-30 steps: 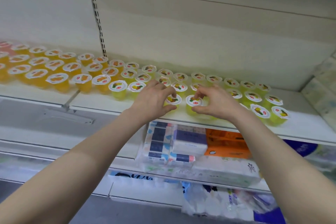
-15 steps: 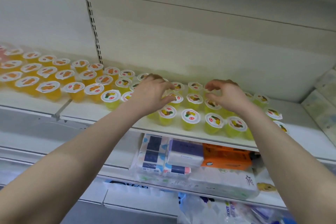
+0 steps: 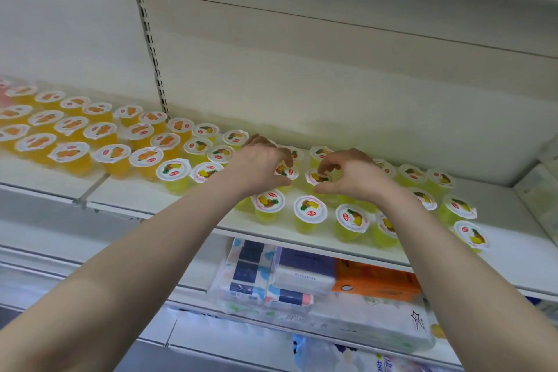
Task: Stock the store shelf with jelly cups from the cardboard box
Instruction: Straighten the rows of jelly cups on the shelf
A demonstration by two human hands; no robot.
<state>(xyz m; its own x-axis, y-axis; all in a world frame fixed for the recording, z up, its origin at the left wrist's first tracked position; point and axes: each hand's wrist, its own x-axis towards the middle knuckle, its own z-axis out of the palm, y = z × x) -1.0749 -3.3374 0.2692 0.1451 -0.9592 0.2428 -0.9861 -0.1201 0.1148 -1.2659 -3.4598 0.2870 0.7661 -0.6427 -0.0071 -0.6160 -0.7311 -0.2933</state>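
Two bare hands reach side by side onto a white store shelf point(image 3: 129, 190), among rows of sealed jelly cups. Left hand point(image 3: 259, 160) has its fingers and thumb curled round a yellow jelly cup point(image 3: 285, 173) in the middle row, pinching it at the lid's rim. Right hand point(image 3: 354, 174) does the same to the neighbouring cup point(image 3: 317, 177), fingertips arched over the lid and thumb below it. Both cups stand upright on the shelf, just apart from each other. More yellow cups point(image 3: 309, 210) with pineapple pictures on their lids stand in a front row nearer the camera and spread to the right. Orange jelly cups point(image 3: 69, 154) fill the left part of the same shelf in several rows. A slotted upright point(image 3: 151, 51) runs up the pale back wall behind them. On the shelf below lie blue and white tissue packs point(image 3: 305, 270) and, touching them on the right, an orange pack point(image 3: 376, 281).
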